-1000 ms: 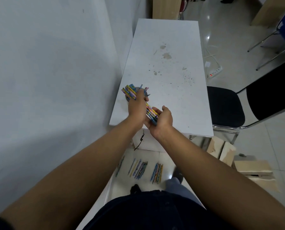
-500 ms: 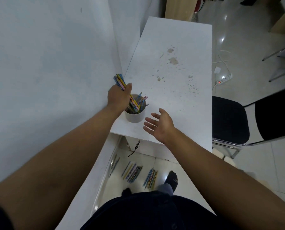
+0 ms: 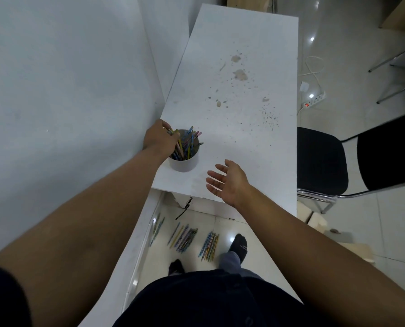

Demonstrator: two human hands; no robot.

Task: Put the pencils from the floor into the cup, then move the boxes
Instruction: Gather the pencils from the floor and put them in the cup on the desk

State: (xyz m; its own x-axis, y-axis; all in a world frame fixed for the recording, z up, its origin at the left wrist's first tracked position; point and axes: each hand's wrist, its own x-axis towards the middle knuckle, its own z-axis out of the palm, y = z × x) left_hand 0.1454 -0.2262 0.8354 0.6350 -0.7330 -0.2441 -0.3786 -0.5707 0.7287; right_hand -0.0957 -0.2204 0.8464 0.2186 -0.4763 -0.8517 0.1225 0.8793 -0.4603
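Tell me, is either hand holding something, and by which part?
The left hand grips pencils near their upper ends, lower ends in the cup. The right hand holds nothing.

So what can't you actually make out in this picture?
Head view, left hand: its back hides whether it grips the coloured pencils in the white round cup.
Head view, beige cardboard boxes: mostly hidden by the white table and right forearm.
Head view, loose pencils on the floor: too small to count.
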